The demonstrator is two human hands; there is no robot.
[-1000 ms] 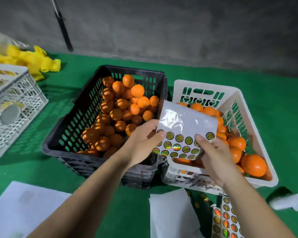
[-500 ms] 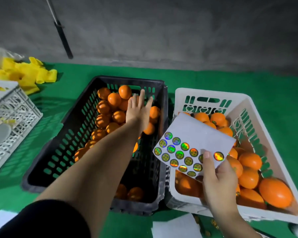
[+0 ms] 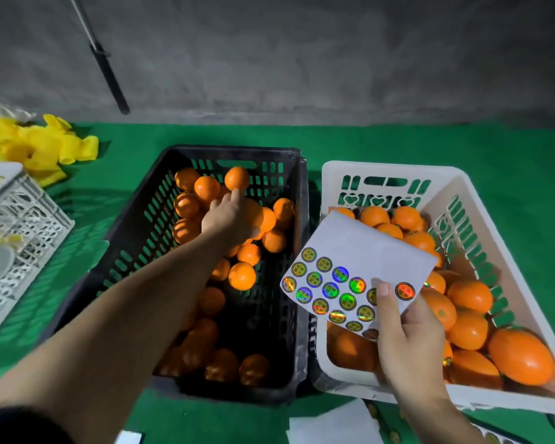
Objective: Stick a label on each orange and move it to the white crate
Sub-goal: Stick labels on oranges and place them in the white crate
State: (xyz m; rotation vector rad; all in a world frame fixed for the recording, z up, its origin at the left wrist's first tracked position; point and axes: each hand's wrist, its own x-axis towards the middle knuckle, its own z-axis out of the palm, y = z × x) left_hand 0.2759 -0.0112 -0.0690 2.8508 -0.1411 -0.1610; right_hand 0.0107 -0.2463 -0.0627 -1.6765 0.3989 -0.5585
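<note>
Under our left hand (image 3: pixel 229 219), reached deep into the black crate (image 3: pixel 135 238), an orange (image 3: pixel 253 216) lay half hidden, fingers curled on it; our right hand (image 3: pixel 404 344) pinched the sticker sheet (image 3: pixel 359 267) above the white crate (image 3: pixel 481 219).

Grey wall (image 3: pixel 302 52), green tabletop (image 3: pixel 398 142)

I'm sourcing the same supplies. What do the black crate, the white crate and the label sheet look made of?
Black crate: apparently moulded plastic, matt, with slotted walls. White crate: likely moulded plastic too, smooth, with heart cutouts. Label sheet: glossy white backing paper, curling, carrying round holographic foil-like stickers.
</note>
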